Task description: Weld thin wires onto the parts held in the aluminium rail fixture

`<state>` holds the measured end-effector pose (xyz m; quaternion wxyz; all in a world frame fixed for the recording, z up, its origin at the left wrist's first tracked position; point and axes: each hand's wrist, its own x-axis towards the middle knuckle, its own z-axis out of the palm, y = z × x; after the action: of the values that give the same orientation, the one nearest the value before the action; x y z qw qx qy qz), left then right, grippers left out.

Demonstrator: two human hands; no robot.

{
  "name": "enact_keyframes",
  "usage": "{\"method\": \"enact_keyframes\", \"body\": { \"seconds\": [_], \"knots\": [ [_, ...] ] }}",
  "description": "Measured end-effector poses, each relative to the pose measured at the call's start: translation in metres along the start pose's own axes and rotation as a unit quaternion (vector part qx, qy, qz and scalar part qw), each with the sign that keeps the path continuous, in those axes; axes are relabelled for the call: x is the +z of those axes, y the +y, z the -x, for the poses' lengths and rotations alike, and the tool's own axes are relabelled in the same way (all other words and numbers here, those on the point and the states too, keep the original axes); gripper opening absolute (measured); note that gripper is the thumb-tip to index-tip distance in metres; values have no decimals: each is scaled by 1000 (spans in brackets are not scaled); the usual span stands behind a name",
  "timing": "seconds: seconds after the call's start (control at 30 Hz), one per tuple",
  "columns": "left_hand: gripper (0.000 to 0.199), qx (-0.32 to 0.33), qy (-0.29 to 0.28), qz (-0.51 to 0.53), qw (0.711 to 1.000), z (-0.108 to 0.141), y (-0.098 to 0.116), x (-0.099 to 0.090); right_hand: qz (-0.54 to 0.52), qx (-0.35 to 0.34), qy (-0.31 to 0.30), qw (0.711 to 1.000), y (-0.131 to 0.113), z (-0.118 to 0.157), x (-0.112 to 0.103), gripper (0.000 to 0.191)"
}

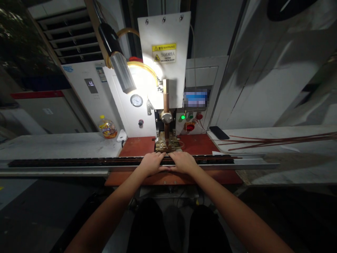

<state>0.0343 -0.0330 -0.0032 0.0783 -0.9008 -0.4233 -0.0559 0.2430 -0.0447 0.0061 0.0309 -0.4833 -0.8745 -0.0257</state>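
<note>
A long metal rail (252,166) runs left to right across the front of the machine. Inside it lies a dark strip (65,162) with thin copper-coloured rods along it. My left hand (152,164) grips the strip and the rail's near edge just left of the middle, its thumb towards the other hand. Mirroring it on the right, my right hand (183,162) is wrapped over the same strip. Both hands nearly touch. Directly behind them stands the machine's copper-coloured vertical electrode (166,133), its tip over a brass fixture (159,144).
A lit lamp (122,72) hangs at upper left. A bottle (107,128) and white device (121,136) stand left of the machine. A phone (219,133) and loose copper-coloured rods (263,141) lie on the right table. A gauge (136,100), green light (183,117) and screen (196,98) face forward.
</note>
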Motion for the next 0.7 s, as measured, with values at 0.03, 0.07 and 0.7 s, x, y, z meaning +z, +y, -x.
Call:
{"method": "enact_keyframes", "body": {
  "seconds": [0.03,0.07,0.7],
  "knots": [
    [79,1,0,-1,1000,-1,2,-1,1,0,1,1000,0,0,1,64],
    [80,4,5,-2,1000,-3,5,-2,2,0,3,1000,1,-1,1,63],
    [99,17,-24,-5,1000,-11,10,5,-30,-14,21,999,19,5,-2,63]
  ]
}}
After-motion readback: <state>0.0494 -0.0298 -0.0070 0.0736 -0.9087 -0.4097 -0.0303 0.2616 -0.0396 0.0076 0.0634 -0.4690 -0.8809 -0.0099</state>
